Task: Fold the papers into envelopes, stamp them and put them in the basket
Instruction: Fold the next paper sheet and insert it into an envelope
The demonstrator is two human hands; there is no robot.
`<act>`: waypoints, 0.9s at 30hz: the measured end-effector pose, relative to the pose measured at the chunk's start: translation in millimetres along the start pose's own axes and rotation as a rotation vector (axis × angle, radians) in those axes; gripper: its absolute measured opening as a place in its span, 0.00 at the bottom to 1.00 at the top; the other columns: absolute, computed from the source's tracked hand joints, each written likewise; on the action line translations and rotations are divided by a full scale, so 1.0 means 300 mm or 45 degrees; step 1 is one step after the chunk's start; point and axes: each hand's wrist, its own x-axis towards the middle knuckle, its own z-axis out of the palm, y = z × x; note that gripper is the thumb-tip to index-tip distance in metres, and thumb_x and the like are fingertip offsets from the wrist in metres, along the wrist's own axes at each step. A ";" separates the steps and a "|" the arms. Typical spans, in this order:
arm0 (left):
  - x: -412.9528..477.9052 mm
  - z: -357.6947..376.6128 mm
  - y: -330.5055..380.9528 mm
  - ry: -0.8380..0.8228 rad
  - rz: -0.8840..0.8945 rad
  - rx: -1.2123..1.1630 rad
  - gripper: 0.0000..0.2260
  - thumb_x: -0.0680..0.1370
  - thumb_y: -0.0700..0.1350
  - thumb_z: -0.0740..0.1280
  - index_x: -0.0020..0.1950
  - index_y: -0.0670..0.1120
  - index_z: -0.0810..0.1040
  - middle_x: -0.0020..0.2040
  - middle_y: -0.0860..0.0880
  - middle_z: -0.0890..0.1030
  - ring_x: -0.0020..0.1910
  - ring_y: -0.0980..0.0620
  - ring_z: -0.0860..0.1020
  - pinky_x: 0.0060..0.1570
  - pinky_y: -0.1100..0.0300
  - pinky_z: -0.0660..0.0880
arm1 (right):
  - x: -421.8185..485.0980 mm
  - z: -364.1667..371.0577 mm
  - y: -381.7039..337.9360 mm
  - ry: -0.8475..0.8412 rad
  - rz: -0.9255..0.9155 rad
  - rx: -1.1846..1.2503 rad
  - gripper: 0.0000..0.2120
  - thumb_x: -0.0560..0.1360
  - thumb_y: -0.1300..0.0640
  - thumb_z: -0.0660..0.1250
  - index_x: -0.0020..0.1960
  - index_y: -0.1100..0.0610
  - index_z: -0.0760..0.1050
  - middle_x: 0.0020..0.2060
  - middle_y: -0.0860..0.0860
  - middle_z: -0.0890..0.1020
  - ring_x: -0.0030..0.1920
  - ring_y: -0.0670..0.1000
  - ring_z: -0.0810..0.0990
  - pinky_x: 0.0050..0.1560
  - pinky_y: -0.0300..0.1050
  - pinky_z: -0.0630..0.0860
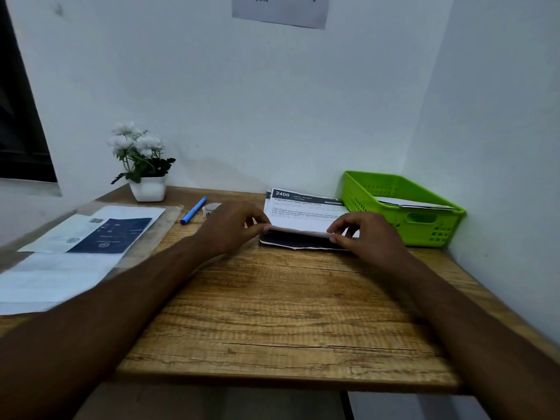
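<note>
- Head view, looking down over both forearms onto a wood-grain surface [272, 313] set into a white corner.
- Left hand [233, 227] and right hand [368, 234] grip opposite ends of a white printed paper sheet [306, 212]; its near edge is curled up and over in a soft fold, dark underside showing.
- Left fingers [257, 221] are pinched together on the fold's left end; right fingers [342, 228] are clamped on its right end.
- Just beyond the right fingers stands a lime-green perforated plastic basket [424, 219], with folded white paper [415, 204] lying inside.
- Beyond the left fingers lie a blue pen [194, 210] and a small round pale stamp [211, 209], which is blurry.
- Further left: a white pot of white flowers [142, 165] and loose papers under a clear sleeve [85, 237].
</note>
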 end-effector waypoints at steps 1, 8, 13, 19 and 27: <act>0.000 -0.001 0.002 0.005 -0.003 0.006 0.06 0.75 0.49 0.70 0.50 0.52 0.84 0.44 0.55 0.83 0.41 0.57 0.77 0.42 0.57 0.75 | -0.001 -0.002 0.000 0.000 0.003 -0.008 0.03 0.69 0.50 0.74 0.39 0.43 0.81 0.36 0.38 0.83 0.39 0.41 0.80 0.43 0.48 0.78; -0.006 -0.015 0.014 0.029 0.004 0.071 0.05 0.74 0.46 0.72 0.48 0.49 0.85 0.43 0.53 0.84 0.39 0.57 0.78 0.41 0.57 0.76 | -0.006 -0.018 -0.004 -0.021 0.051 -0.139 0.04 0.70 0.49 0.74 0.44 0.42 0.82 0.38 0.37 0.83 0.42 0.38 0.80 0.41 0.40 0.73; -0.021 -0.035 0.021 0.101 -0.002 0.135 0.03 0.73 0.46 0.73 0.45 0.49 0.85 0.40 0.54 0.84 0.34 0.59 0.76 0.35 0.65 0.69 | -0.006 -0.030 -0.011 0.053 0.073 -0.242 0.04 0.69 0.46 0.74 0.43 0.41 0.81 0.32 0.35 0.78 0.41 0.40 0.79 0.35 0.39 0.67; -0.041 -0.108 0.042 0.225 -0.059 0.132 0.02 0.72 0.45 0.74 0.44 0.49 0.85 0.40 0.52 0.85 0.35 0.58 0.78 0.39 0.61 0.74 | -0.001 -0.067 -0.017 0.160 0.064 -0.292 0.06 0.69 0.47 0.73 0.46 0.44 0.83 0.41 0.45 0.84 0.48 0.50 0.81 0.40 0.44 0.70; -0.196 -0.212 0.066 0.257 0.045 0.096 0.04 0.69 0.44 0.77 0.42 0.50 0.85 0.35 0.57 0.81 0.34 0.58 0.79 0.42 0.51 0.79 | -0.144 -0.113 -0.097 0.158 -0.091 -0.112 0.05 0.68 0.44 0.72 0.44 0.39 0.84 0.41 0.37 0.85 0.39 0.41 0.79 0.38 0.44 0.76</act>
